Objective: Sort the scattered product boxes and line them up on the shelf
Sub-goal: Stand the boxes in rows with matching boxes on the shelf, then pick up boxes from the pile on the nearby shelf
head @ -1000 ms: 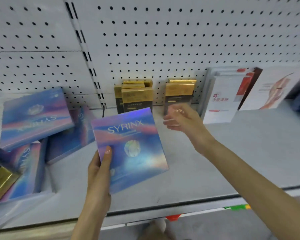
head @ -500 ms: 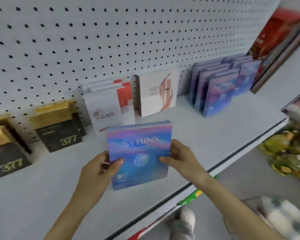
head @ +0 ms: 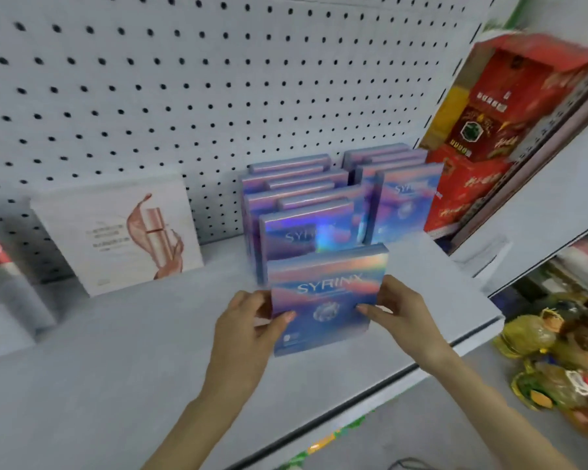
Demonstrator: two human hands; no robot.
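Your left hand (head: pixel 248 329) and right hand (head: pixel 401 310) pinch SYRINX box (head: pixel 326 300) by side edges, thumbs on front face. Box upright, just ahead of left row of matching boxes (head: pixel 306 215); whether it touches shelf (head: pixel 150 351), cannot tell. Hold it square, face forward; slide straight back until flush against row. Shelf pale, smooth. Pegboard (head: pixel 184 79) behind. White carton (head: pixel 116 232) left, red cartons (head: pixel 482 130) right.

Pegboard (head: pixel 184 96): we see a pale panel dotted with rows of dark holes, upright at the back
Bagged goods (head: pixel 550 361): yellow and green packs, blurred, heaped low on our right
Floor (head: pixel 421 418): grey, below us
Edge strip (head: pixel 323 446): green and orange patches we cannot read
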